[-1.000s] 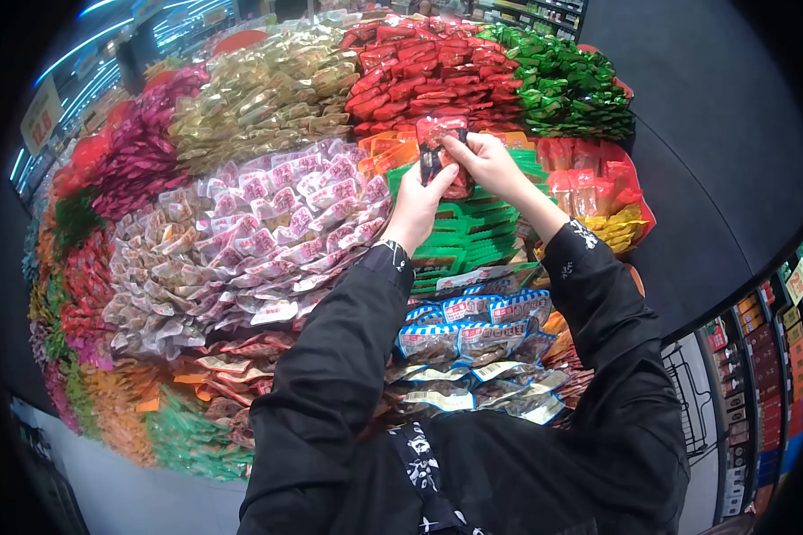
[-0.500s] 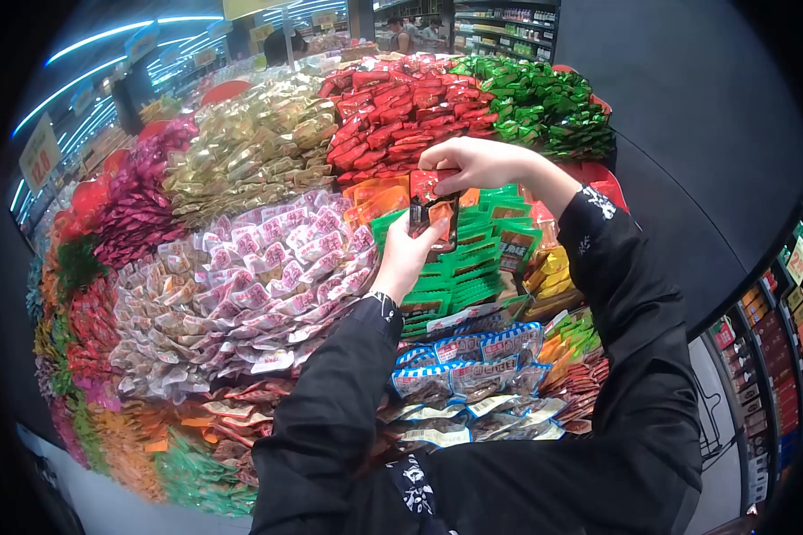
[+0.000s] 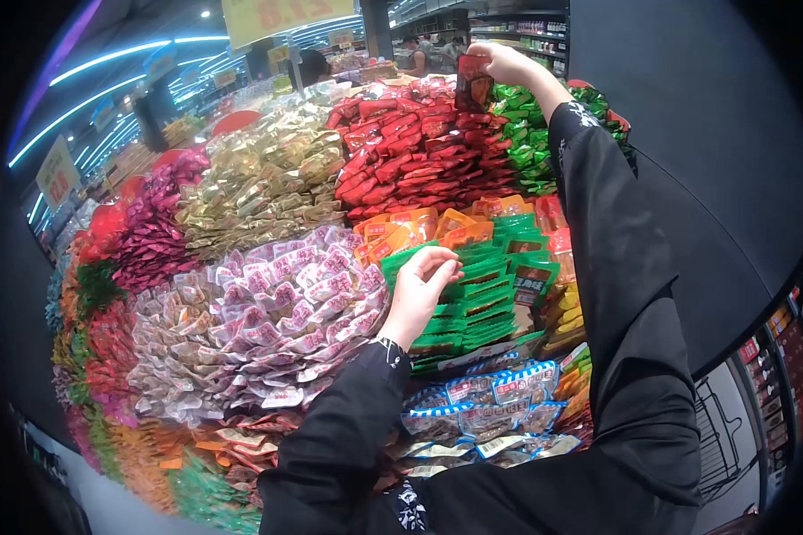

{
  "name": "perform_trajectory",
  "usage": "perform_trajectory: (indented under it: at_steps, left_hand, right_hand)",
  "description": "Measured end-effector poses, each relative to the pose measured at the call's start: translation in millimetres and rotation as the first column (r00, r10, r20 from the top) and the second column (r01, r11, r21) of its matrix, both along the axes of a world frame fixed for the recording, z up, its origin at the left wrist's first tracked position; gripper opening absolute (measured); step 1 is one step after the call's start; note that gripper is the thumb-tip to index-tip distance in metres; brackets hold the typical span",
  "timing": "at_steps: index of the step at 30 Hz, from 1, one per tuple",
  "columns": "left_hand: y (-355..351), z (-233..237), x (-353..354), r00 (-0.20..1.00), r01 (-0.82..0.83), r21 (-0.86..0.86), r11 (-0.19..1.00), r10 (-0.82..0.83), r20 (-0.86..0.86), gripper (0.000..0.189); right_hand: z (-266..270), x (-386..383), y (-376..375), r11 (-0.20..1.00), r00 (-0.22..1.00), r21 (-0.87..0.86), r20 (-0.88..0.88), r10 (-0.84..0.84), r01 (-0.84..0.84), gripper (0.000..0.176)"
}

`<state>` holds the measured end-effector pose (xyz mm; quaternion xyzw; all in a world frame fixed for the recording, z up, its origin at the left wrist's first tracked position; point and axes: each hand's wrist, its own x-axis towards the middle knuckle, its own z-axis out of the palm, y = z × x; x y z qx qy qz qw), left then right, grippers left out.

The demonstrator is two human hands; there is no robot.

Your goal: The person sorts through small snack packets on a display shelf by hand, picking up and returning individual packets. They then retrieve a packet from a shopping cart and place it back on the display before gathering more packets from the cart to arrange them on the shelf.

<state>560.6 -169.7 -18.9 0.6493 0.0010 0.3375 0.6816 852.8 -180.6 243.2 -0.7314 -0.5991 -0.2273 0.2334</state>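
Note:
My right hand (image 3: 509,64) is raised at the far side of the display, closed on the top edge of a small dark red and black snack packet (image 3: 474,84). The packet hangs upright in front of the red and green foil packets. Nearer to me, my left hand (image 3: 418,292) is over the stacked green snack packets (image 3: 482,308), its fingers curled toward the thumb, and I see nothing between them. Orange packets (image 3: 401,234) lie just beyond it, and white-and-pink packets (image 3: 290,285) are heaped to its left.
Red foil packets (image 3: 401,147), gold packets (image 3: 263,169) and green foil packets (image 3: 526,143) form the far mounds. Blue-and-white bags (image 3: 500,388) lie close to me. A dark curved panel (image 3: 687,152) borders the right side. A price sign (image 3: 285,16) hangs above; people stand in the background.
My right hand has moved up and away with the dark packet. My left hand has let go of it and lowered toward the green packets. The view has tilted up slightly.

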Motion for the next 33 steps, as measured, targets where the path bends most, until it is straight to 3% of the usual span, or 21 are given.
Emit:
perform_trajectory:
  at_steps: [2,4,5,11,16,18,21,25,27,29,33]
  left_hand:
    - [0.7,1.8,-2.4,1.0,-0.007,0.012,1.0,0.008,-0.023,0.015]
    - [-1.0,3.2,-3.0,0.999,-0.014,0.031,0.999,0.015,-0.037,0.015]
    - [-0.7,2.9,-3.0,0.999,-0.019,0.026,0.999,0.02,-0.041,0.015]
    - [-1.6,4.4,-3.7,0.998,-0.027,0.045,0.999,0.029,-0.052,0.013]
    - [-3.3,5.2,-4.4,0.997,-0.035,0.063,0.997,0.039,-0.059,0.013]
    - [-2.4,4.6,-4.8,0.997,-0.035,0.071,0.997,0.039,-0.06,0.013]
    - [-1.8,4.5,-4.4,0.997,-0.031,0.072,0.997,0.037,-0.074,0.013]
    - [-2.3,4.8,-4.3,0.997,-0.024,0.051,0.998,0.027,-0.066,0.013]
    - [-2.3,4.8,-4.1,0.997,-0.024,0.053,0.998,0.028,-0.067,0.013]
    - [-2.0,4.7,-4.1,0.996,-0.033,0.063,0.997,0.037,-0.077,0.013]
    - [-1.2,4.2,-4.2,0.997,-0.025,0.073,0.997,0.03,-0.068,0.013]
  right_hand:
    - [-9.9,14.9,9.7,0.997,1.0,-0.08,-0.014,0.022,-0.023,0.039]
    - [-21.1,20.4,14.3,0.995,0.998,0.09,0.041,0.046,-0.049,0.038]
    - [-22.7,19.1,13.7,0.995,0.998,0.084,0.036,0.051,-0.054,0.038]
    - [-15.2,19.5,9.1,0.999,0.968,-0.038,-0.245,-0.045,0.037,0.04]
    - [-17.2,20.1,7.9,0.998,0.975,-0.02,-0.216,-0.055,0.052,0.038]
    - [-16.9,29.4,8.8,0.996,0.999,0.084,-0.027,0.032,-0.029,0.039]
    - [-12.0,20.7,-2.5,0.996,0.993,0.09,-0.121,0.005,0.006,0.04]
    - [-13.0,18.3,-4.1,0.957,0.995,0.29,-0.094,0.043,-0.014,0.039]
    - [-11.5,13.1,-3.8,0.967,0.996,0.253,-0.092,-0.009,0.032,0.038]
    - [-14.3,20.7,6.0,0.977,0.982,0.203,-0.163,0.097,-0.063,0.038]
    - [-19.2,28.0,18.2,0.977,0.982,0.158,-0.097,0.161,-0.144,0.034]
